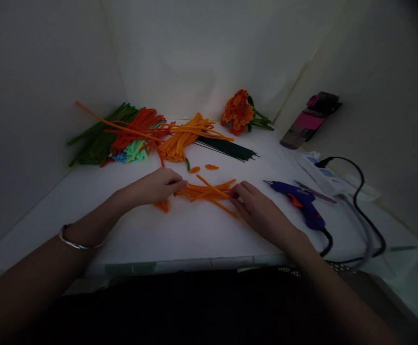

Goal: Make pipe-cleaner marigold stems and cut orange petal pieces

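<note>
A loose pile of short orange pipe cleaners [209, 191] lies on the white table between my hands, some pieces crossing at angles. My left hand [164, 184] is closed at the pile's left end, fingertips pinched on the pipe cleaners. At the right end, my right hand [250, 199] has its thumb and fingers closed on the tips of the pieces. Small folded orange pieces [162, 206] lie just below my left hand. Two small orange loops [212, 167] rest behind the pile.
Bundles of green [101, 139], red-orange [140, 127] and orange pipe cleaners [183, 139] lie at the back, near dark green stems [226, 147]. Finished orange flowers [238, 112] lean by the wall. Rightward are a blue glue gun [298, 199], tweezers [317, 192], a power strip [326, 177] and a bottle [307, 122].
</note>
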### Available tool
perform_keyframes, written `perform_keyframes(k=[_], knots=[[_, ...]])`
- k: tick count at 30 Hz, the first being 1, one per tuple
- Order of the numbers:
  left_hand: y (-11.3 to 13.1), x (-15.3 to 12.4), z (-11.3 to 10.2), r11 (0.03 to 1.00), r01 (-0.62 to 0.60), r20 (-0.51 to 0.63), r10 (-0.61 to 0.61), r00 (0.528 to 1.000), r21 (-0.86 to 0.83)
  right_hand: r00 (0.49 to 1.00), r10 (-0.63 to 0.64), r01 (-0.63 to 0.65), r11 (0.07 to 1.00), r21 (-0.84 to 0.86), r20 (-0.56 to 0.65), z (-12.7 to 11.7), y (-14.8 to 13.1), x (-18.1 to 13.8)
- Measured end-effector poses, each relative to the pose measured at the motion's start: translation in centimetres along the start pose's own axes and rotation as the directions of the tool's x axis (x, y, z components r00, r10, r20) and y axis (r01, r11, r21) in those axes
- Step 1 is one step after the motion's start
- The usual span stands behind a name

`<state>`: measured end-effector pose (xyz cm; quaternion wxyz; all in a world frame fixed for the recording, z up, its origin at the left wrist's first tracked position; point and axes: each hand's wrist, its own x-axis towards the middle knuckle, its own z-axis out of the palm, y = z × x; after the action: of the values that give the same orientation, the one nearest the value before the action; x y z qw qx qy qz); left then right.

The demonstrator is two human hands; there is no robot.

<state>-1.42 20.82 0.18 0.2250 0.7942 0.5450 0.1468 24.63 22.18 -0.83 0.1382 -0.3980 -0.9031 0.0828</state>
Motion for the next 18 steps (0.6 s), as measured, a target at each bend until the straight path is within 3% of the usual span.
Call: perform_keyframes(k=[7,10,13,15,18], knots=[[0.1,-0.6,-1.3,0.961,0.101,0.144,-0.141,0.979,0.258,0.968,0.024,0.016,0.987,0.158,-0.250,-0.3,-0.1,-0.3],[0.1,-0.6,-1.4,0.909,0.140,0.055,-0.175,0.983,0.392,0.952,0.020,0.069,0.959,0.276,-0.307,-0.3,-0.5,-0.4],[0.3,-0.4,-1.3,0.858,0.152,-0.103,-0.116,0.988,0.491,0.956,0.044,0.097,0.883,0.459,-0.288,-0.6,-0.9,-0.6],[0.7,-0.4,-1.2,0.893,0.142,-0.212,-0.053,0.976,0.427,0.965,0.054,0.107,0.814,0.571,-0.257,-0.9,-1.2,-0.7],[1.7,-0.5,-0.6,0.998,-0.041,-0.205,0.049,0.977,0.045,0.979,0.041,0.108,0.725,0.681,-0.200,-1.1,-1.9,-0.9]])
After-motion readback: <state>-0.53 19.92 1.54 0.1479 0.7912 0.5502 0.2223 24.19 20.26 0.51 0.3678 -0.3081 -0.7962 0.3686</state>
